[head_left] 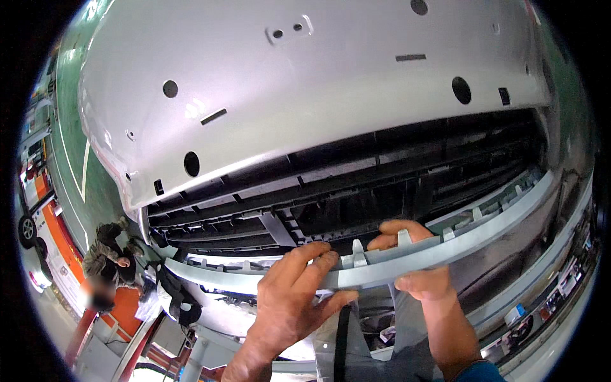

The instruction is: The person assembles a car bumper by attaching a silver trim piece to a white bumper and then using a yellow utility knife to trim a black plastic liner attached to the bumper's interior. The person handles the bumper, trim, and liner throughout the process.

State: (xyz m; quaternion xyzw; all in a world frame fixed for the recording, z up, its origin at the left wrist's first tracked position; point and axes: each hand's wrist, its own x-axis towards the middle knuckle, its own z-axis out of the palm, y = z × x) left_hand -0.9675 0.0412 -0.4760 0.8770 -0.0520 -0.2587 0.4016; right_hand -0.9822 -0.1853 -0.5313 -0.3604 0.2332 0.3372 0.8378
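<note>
A long, curved, light grey trim strip (363, 275) with upright tabs along its far edge runs across the view in front of me. My left hand (286, 296) is closed around it near the middle, fingers over the top and thumb underneath. To the right, my right hand (433, 286) pinches the same strip, fingers behind it and thumb against its near face. Just beyond the strip lies a black slatted grille (356, 197), partly covered by my hands. Above that spreads a large silver car body panel (305, 89) with round and slotted holes.
Left of the panel, another person (108, 254) is bent low over the floor. A green floor (67, 134) with white lines stretches along the left side. Below right, a curved rail (541, 280) passes beside small parts and a blue item (514, 314).
</note>
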